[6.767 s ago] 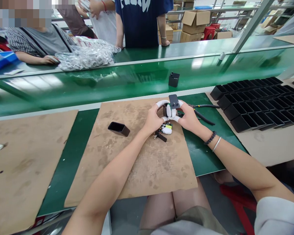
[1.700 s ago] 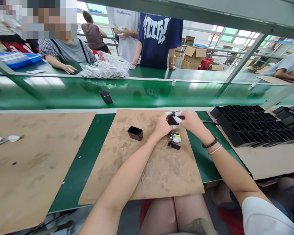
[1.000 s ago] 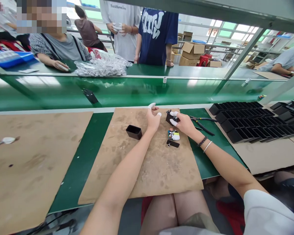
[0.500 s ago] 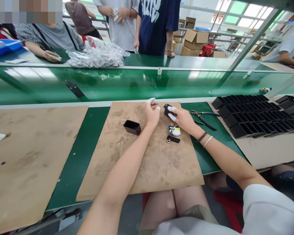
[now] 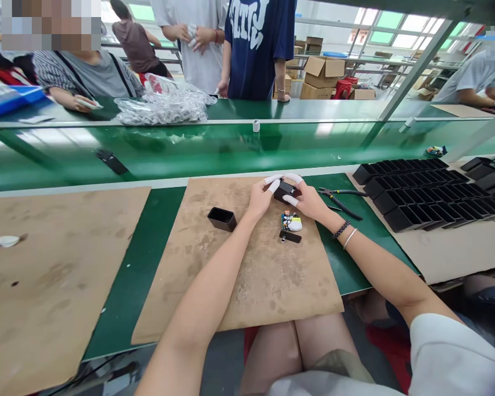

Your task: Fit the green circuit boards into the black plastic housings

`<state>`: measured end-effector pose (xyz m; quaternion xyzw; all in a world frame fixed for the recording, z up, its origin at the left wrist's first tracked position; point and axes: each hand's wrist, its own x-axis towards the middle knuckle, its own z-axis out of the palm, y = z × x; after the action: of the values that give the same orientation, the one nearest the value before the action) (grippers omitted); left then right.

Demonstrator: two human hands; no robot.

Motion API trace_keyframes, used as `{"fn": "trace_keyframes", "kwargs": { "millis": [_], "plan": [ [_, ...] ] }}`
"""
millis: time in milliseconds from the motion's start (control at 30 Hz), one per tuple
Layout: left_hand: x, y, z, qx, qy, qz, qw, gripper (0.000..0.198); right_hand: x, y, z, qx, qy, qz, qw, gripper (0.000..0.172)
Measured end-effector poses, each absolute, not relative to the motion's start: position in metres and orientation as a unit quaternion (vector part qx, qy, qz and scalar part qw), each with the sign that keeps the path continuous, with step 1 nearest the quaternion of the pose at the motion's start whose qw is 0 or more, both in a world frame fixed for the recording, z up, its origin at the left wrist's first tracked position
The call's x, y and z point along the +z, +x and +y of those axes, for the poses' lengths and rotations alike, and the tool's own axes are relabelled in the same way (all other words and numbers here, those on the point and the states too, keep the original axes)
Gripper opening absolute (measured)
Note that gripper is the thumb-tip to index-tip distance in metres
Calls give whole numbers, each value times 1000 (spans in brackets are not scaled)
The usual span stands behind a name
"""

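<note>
Between my two hands is a black plastic case [image 5: 284, 191] at the far edge of the cardboard mat [image 5: 214, 264]. My right hand [image 5: 307, 199] grips it from the right, and my left hand [image 5: 263, 198] has its fingertips against its left side. White finger cots cover several fingertips. Just nearer to me lie a small circuit board [image 5: 291, 221] with white and yellow parts and a black end cap [image 5: 290, 237] with metal prongs. An open black case [image 5: 222, 219] stands on the mat, left of my left hand.
Pliers [image 5: 342, 201] with black handles lie right of the mat. Rows of black cases [image 5: 412, 192] fill the cardboard at right. Beyond the mat runs a green conveyor belt [image 5: 198, 151] carrying a black piece [image 5: 111, 161]. Co-workers stand and sit across it, near clear plastic bags [image 5: 165, 104].
My left hand has moved right and now touches the black case that my right hand holds. The view has shifted slightly, and the black piece on the belt appears further left.
</note>
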<state>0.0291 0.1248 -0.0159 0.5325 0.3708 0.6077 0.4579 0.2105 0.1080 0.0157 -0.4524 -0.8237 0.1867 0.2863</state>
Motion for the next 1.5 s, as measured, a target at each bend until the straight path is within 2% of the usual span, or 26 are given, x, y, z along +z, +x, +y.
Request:
{"fn": "trace_keyframes", "kwargs": {
  "millis": [200,333,533,700,933,1067,1500],
  "plan": [
    [-12,35,118,606,549,366,444,24,14,217,115,224,-423,-828,292,68],
    [-11,35,115,603,566,408,389,20,13,218,116,228,-421,-829,289,67],
    [-10,29,113,593,589,435,336,15,8,216,115,246,-377,-829,332,44],
    [-10,22,115,590,583,421,367,17,6,214,116,242,-362,-831,346,41],
    [-8,16,121,567,537,394,486,39,8,213,117,246,-367,-818,367,34],
    [-10,19,121,569,511,389,514,41,9,214,116,246,-361,-824,362,36],
    [-7,17,119,560,529,393,502,44,8,211,120,279,-362,-803,382,26]
  ]
}}
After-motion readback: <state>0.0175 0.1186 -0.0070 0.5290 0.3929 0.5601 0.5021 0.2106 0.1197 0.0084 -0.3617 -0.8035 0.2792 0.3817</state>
